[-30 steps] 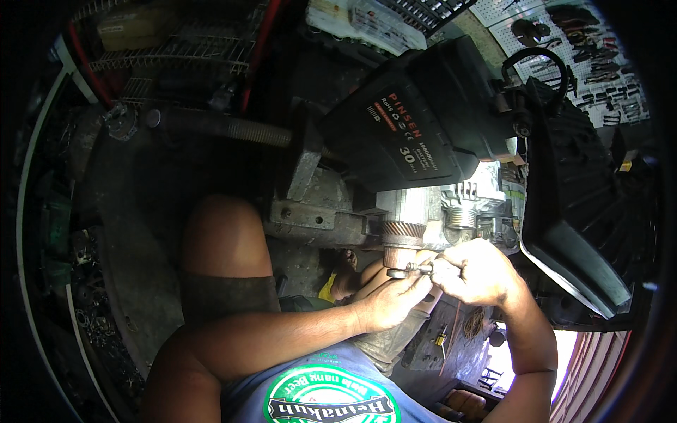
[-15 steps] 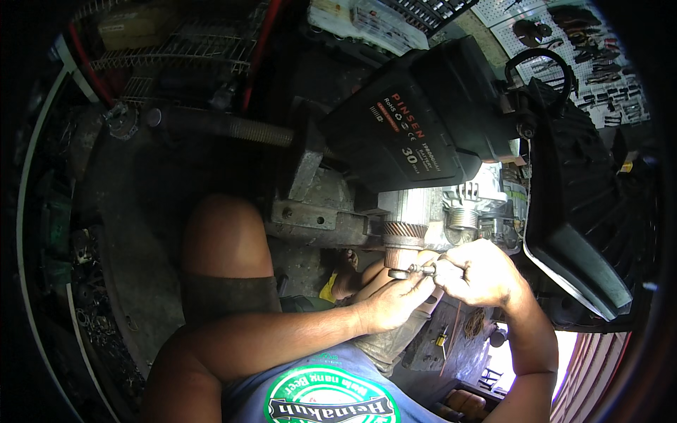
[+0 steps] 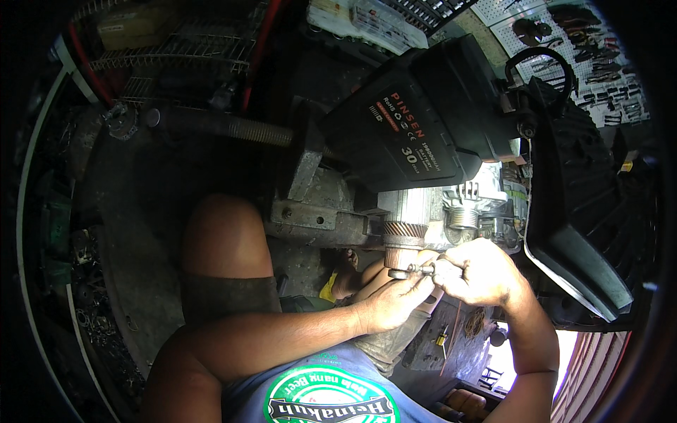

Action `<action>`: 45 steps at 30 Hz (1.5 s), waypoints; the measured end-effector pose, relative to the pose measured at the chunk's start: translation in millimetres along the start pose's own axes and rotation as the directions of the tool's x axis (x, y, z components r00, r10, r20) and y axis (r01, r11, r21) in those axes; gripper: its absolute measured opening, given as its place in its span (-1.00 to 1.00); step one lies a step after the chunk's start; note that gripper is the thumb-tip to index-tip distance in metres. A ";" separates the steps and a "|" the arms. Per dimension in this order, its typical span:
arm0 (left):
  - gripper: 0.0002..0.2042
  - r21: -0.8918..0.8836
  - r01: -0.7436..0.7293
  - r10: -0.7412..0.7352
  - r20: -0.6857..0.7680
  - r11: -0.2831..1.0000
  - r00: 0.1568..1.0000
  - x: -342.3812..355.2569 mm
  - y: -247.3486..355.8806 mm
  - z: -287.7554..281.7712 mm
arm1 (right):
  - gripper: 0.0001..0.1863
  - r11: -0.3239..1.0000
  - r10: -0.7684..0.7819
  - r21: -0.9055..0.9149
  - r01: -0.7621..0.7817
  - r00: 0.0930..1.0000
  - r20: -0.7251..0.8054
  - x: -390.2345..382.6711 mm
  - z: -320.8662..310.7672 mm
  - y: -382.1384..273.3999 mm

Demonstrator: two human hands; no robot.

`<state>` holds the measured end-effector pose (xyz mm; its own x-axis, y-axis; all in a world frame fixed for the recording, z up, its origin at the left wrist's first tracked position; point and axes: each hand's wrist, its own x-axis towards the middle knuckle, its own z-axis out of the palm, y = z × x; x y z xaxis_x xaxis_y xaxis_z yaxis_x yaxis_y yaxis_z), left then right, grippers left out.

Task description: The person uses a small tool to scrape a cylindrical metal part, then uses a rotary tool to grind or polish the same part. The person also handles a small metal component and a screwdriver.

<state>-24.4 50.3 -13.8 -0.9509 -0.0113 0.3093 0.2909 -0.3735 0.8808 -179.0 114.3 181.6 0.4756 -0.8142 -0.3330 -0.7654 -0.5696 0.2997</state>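
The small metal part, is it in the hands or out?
In: the small metal part sits at the fingers of the left hand, its other end reaching the curled right hand.

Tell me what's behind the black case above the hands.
Past its edges show parts of the grey vise and the grooved metal cylinder. Whatever lies directly behind the black case is covered and cannot be seen.

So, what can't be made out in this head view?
Head view:
Small grey metal part: right end, hidden by the right hand.
Grey metal cylinder with copper-toned band: upper end, hidden behind the big black plastic housing.
Dark tools on the white pegboard: exact kinds, too small and dim.
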 end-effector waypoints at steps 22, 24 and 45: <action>-0.46 -0.322 0.295 -0.259 0.149 0.900 0.954 5.8 24.1 -13.1 | -0.71 1.000 0.009 0.017 -0.010 1.000 0.019 3.9 0.7 8.8; -0.54 -0.227 0.302 -0.282 0.120 0.926 0.952 5.2 20.7 -10.9 | -0.70 0.995 0.059 0.073 -0.061 0.998 0.022 3.3 0.2 7.6; -0.39 -0.226 0.339 -0.318 0.124 0.913 0.940 5.0 23.9 -6.3 | -0.71 0.378 0.560 0.564 -0.734 0.666 0.492 17.5 -21.5 2.9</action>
<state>-23.0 35.5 6.5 -0.9731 0.2237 0.0547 -0.0809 -0.5544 0.8283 -163.6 95.9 195.8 -0.3252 -0.8065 -0.4937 -0.8832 0.4457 -0.1463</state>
